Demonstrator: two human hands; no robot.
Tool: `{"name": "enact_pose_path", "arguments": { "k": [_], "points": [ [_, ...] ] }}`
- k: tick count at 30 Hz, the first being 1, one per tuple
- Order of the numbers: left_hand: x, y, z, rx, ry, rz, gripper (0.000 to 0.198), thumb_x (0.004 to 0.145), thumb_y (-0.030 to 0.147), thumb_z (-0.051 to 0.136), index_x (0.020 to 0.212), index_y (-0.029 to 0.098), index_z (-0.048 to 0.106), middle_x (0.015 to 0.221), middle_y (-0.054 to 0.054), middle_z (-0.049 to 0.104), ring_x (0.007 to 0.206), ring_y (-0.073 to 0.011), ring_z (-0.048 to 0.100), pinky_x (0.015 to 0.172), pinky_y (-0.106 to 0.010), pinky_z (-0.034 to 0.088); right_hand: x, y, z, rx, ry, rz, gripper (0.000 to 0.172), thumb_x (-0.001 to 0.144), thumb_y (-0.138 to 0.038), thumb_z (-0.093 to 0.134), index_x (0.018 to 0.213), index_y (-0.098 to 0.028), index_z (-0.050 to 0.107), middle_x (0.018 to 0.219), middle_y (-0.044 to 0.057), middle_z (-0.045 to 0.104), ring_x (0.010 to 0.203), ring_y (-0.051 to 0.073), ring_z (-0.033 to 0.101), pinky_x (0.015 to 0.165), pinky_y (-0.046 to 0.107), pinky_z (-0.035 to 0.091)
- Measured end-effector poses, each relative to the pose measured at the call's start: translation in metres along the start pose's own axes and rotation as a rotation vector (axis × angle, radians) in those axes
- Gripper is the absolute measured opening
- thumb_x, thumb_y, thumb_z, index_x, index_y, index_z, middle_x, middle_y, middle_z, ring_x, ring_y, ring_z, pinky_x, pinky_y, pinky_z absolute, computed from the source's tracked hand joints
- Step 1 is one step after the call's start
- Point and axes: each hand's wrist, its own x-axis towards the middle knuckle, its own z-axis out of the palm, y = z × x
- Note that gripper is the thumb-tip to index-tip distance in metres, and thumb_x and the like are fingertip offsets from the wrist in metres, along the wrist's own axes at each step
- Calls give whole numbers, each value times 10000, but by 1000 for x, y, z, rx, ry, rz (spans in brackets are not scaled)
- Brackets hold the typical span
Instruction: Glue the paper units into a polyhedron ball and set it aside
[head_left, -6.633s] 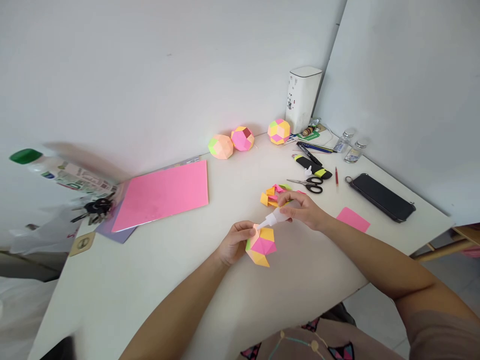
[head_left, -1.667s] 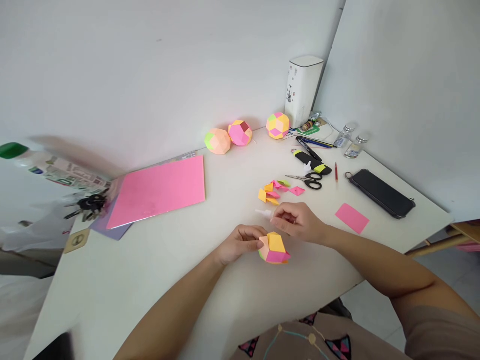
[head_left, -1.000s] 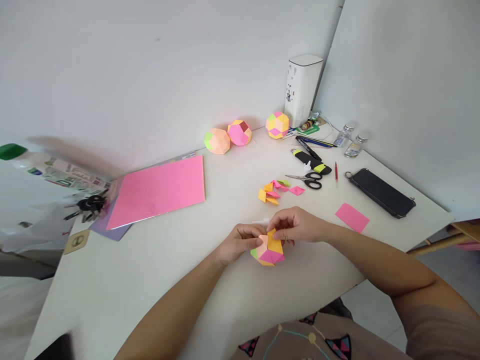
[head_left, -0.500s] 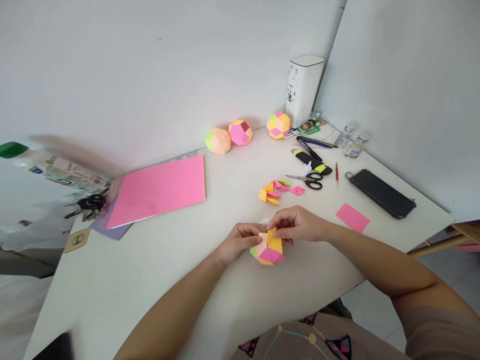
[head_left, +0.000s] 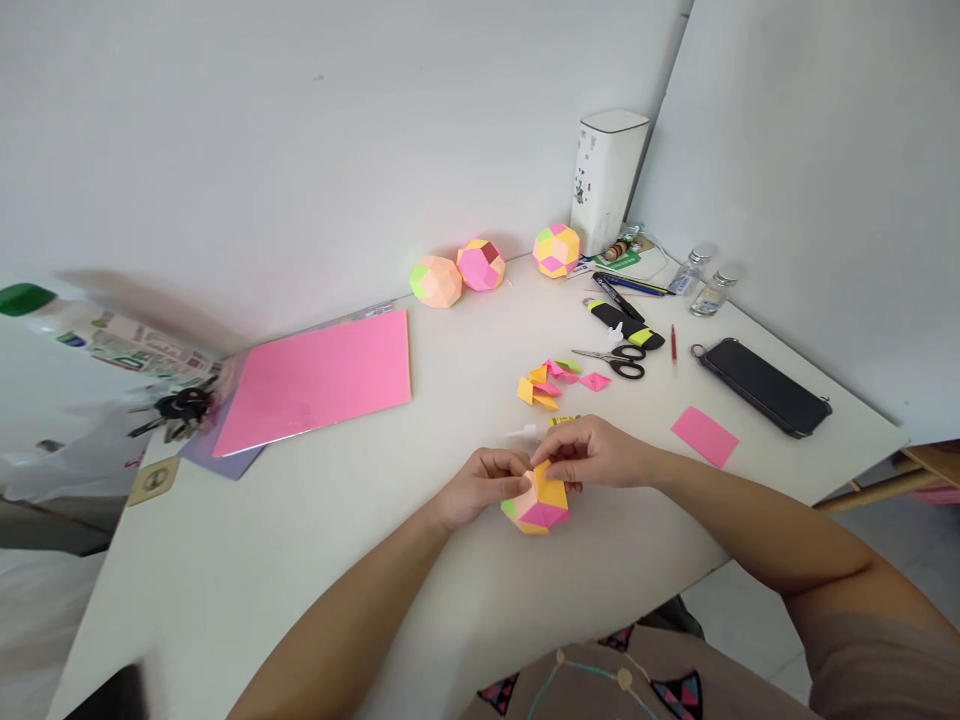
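Between my two hands is a partly built paper ball (head_left: pixel 538 505) with orange, pink, peach and green facets. My left hand (head_left: pixel 484 486) is closed on its left side, thumb on a peach facet. The fingers of my right hand (head_left: pixel 592 452) pinch an orange facet at its top right. Just beyond my hands lies a small tube (head_left: pixel 564 421), yellow where it shows, mostly hidden, with a white nozzle (head_left: pixel 527 431). Farther off is a small pile of folded paper pieces (head_left: pixel 545 384) in orange, pink and green.
Several finished paper balls (head_left: pixel 556 250) stand along the wall. Scissors (head_left: pixel 628 361), a cutter (head_left: pixel 626 322), a pink slip (head_left: pixel 706 436) and a black phone case (head_left: pixel 765 385) lie to the right. Pink paper sheets (head_left: pixel 322 375) and a green-capped bottle (head_left: pixel 105 335) are on the left.
My right fingers have moved slightly down, and the orange facet now sits lower and flatter against the ball. More of the yellow tube and white nozzle shows behind my hands.
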Motion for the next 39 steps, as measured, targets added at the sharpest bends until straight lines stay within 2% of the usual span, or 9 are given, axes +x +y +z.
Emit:
{"name": "enact_pose_path", "arguments": {
  "k": [10, 14, 20, 26, 29, 33, 36, 39],
  "points": [
    [-1, 1, 1, 38, -21, -83, 242, 705, 365, 705, 680, 128, 661, 736, -62, 651, 736, -194, 595, 660, -298, 430, 3, 7, 3, 15, -6, 7, 221, 745, -304, 685, 908, -154, 687, 761, 8, 594, 581, 85, 550, 537, 226, 475],
    [-1, 0, 0, 32, -31, -92, 224, 714, 350, 699, 699, 128, 666, 720, -50, 633, 711, -174, 577, 654, -288, 419, 2, 7, 3, 2, -5, 22, 211, 749, -299, 677, 909, -162, 687, 753, 5, 586, 578, 83, 536, 528, 219, 450],
    [-2, 4, 3, 38, -60, -107, 217, 713, 344, 699, 746, 130, 681, 693, -30, 605, 656, -144, 533, 639, -276, 397, 4, 11, 4, -87, 2, -35, 181, 742, -289, 687, 881, -174, 703, 684, -19, 538, 608, 81, 474, 541, 210, 382],
    [-1, 2, 5, 19, -36, -45, 291, 792, 407, 614, 737, 131, 686, 682, -29, 596, 673, -142, 518, 664, -272, 380, 6, 14, 7, 137, -60, -67, 208, 725, -257, 704, 898, -154, 656, 796, 12, 607, 695, 97, 540, 632, 234, 430],
    [1, 0, 4, -54, 10, 20, 350, 810, 453, 566, 759, 128, 687, 738, -58, 622, 709, -164, 536, 684, -285, 395, 6, 13, 8, 248, -1, -125, 212, 715, -233, 716, 895, -159, 632, 800, 5, 598, 714, 94, 549, 642, 232, 437],
    [3, -1, -2, -184, 30, 74, 395, 773, 466, 591, 1012, 159, 662, 937, -98, 656, 847, -215, 580, 730, -310, 430, 6, 12, 9, 299, 114, -171, 202, 703, -254, 732, 835, -170, 604, 742, -19, 557, 662, 86, 527, 596, 223, 430],
    [3, -3, -7, -244, 6, 47, 407, 728, 391, 659, 1078, 187, 631, 1034, -97, 638, 870, -220, 596, 711, -311, 452, 6, 10, 9, 281, 176, -185, 201, 713, -284, 723, 815, -174, 589, 709, -25, 530, 605, 77, 483, 538, 208, 406],
    [3, -5, -10, -265, 43, 15, 373, 678, 280, 715, 1036, 209, 640, 1016, -57, 626, 813, -188, 604, 669, -289, 460, 6, 9, 8, 244, 192, -156, 211, 735, -312, 703, 840, -170, 588, 715, -19, 518, 591, 76, 463, 513, 205, 391]
  ]
}}
